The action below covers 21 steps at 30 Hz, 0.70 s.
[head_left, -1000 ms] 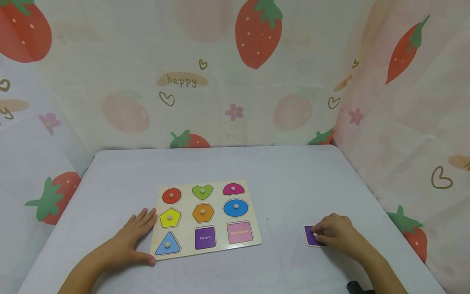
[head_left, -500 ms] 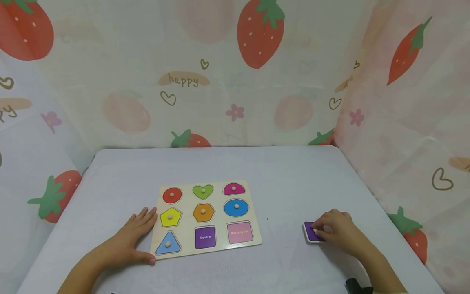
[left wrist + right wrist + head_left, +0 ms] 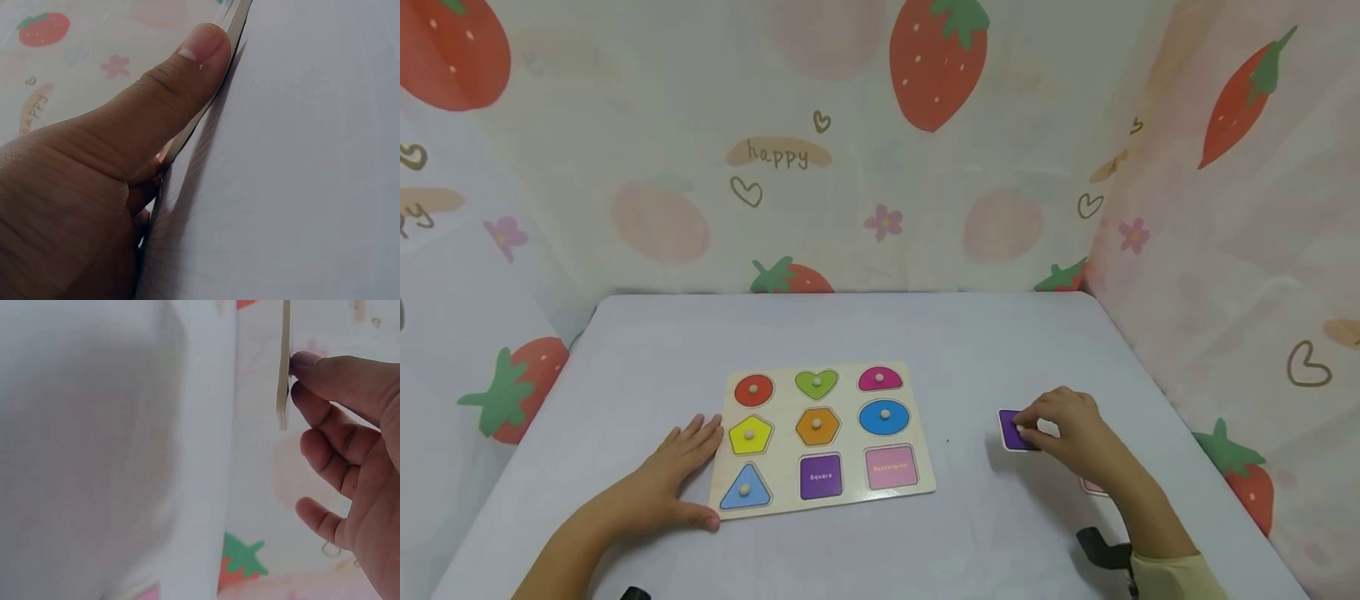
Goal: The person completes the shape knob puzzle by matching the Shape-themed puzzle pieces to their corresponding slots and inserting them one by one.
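Observation:
A wooden shape puzzle board (image 3: pixel 917 479) lies on the pale table, with several coloured pieces seated in it and its purple "Square" slot (image 3: pixel 821 477) and pink "Rectangular" slot (image 3: pixel 892 467) bare. My left hand (image 3: pixel 681 467) lies flat against the board's left edge; its thumb (image 3: pixel 187 69) presses the board's edge (image 3: pixel 234 19). My right hand (image 3: pixel 1060 425) pinches a purple square piece (image 3: pixel 1013 432) by its knob, lifted off the table to the right of the board. The piece's thin edge (image 3: pixel 284 369) shows at the fingertips (image 3: pixel 306 362).
A pink piece (image 3: pixel 1092 486) lies on the table just under my right forearm. Strawberry-print cloth (image 3: pixel 925 167) walls the table at the back and both sides. A dark strap (image 3: pixel 1101 550) sits on my right wrist.
My right hand has lifted the purple square piece and carried it leftward and away from me. That uncovered the pink piece under the forearm. The left hand has stayed put.

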### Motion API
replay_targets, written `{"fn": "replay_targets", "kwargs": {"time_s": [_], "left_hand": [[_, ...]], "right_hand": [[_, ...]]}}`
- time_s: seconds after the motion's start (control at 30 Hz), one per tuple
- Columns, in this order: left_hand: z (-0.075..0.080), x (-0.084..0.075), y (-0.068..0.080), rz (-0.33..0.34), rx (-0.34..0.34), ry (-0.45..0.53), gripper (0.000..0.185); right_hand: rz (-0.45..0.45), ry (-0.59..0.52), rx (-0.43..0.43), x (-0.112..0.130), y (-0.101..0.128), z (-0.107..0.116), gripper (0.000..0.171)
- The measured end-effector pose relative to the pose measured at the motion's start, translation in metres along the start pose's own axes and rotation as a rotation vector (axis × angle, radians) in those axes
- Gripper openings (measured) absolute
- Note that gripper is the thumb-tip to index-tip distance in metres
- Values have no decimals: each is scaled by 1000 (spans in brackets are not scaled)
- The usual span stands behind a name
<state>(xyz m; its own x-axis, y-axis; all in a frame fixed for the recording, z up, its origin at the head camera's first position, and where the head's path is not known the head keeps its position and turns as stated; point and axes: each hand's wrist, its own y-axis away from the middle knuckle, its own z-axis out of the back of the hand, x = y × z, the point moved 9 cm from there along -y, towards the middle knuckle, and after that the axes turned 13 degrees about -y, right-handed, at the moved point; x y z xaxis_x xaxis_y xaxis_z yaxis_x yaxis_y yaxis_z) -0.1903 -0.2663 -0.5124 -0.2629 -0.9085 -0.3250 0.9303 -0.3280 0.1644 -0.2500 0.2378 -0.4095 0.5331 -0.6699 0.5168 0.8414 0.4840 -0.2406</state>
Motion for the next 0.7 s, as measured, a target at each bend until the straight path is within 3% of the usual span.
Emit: {"fn": "replay_targets", "kwargs": {"time_s": [0.27,0.7], "left_hand": [[2,-2,1,-1,-5,-3,133],[3,-2,1,-2,-13,-6,133]], "right_hand": [[70,-67,2,25,-32,-7,17],[134,-63,47,76,-80,-32,12]]}}
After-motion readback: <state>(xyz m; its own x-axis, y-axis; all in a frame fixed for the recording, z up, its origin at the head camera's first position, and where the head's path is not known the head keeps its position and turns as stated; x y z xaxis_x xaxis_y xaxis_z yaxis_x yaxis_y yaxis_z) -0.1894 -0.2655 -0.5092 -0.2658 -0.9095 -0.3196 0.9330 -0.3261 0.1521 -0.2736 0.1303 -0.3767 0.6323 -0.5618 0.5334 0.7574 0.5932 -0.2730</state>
